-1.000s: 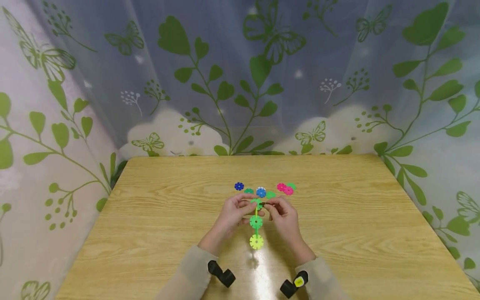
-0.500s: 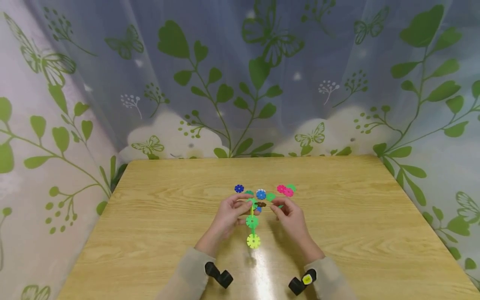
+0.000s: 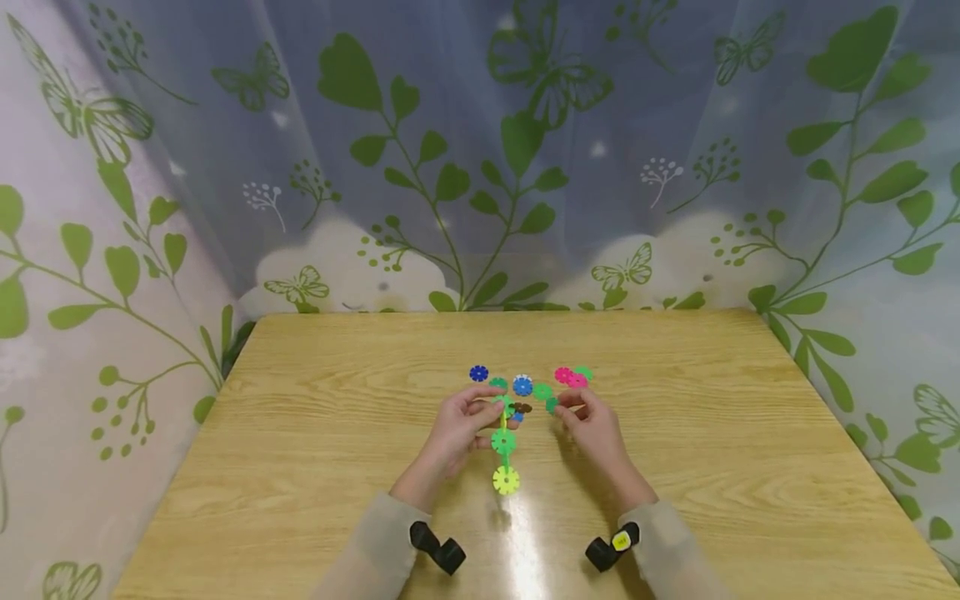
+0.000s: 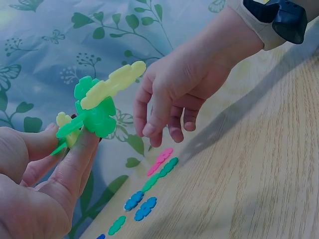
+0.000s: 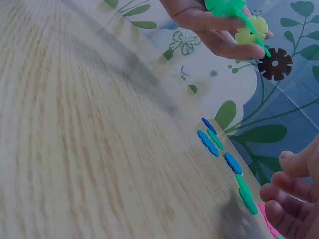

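Observation:
My left hand (image 3: 459, 423) pinches a chain of slotted snowflake discs between thumb and fingers. The chain hangs toward me, with a green disc (image 3: 503, 442) midway and a yellow disc (image 3: 506, 480) at its lower end. At the other end a brown disc (image 5: 275, 63) is slotted onto a green one. My right hand (image 3: 597, 427) hovers a little to the right, fingers loosely bent and apart from the chain. Nothing is between its thumb and fingers in the right wrist view. Just beyond its fingertips lies a dark green disc (image 3: 552, 405).
Loose discs lie on the wooden table (image 3: 337, 417) beyond the hands: a dark blue disc (image 3: 478, 372), a blue disc (image 3: 522, 387), a green disc (image 3: 542, 391) and overlapping pink discs (image 3: 576, 381). A leaf-patterned curtain (image 3: 465, 208) stands behind the table's far edge.
My right hand has let go of the brown disc and moved right, away from the chain. The brown disc stays on the chain, which my left hand has shifted slightly left.

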The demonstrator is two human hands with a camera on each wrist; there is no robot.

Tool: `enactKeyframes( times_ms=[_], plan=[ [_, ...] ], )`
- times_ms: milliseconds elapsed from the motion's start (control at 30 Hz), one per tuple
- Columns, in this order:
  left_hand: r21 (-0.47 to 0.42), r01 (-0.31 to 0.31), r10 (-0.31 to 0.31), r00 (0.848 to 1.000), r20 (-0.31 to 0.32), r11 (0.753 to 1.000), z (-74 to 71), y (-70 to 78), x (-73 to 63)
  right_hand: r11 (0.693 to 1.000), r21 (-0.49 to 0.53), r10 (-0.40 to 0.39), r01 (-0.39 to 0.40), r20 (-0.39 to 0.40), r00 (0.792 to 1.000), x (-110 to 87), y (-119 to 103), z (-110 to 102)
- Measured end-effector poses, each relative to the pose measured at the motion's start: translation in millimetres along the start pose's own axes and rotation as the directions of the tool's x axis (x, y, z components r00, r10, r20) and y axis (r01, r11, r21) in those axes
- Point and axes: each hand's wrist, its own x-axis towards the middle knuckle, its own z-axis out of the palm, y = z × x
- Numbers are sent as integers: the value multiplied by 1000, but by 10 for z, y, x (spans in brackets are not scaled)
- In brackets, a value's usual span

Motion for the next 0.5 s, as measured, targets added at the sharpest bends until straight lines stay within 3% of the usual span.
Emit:
enactKeyframes(
  times_ms=[500],
  plan=[
    [8,-1,1,1000,-21,1000,4,-10,0,973,-228,49,-39,42,998,163,97,35]
  ],
)
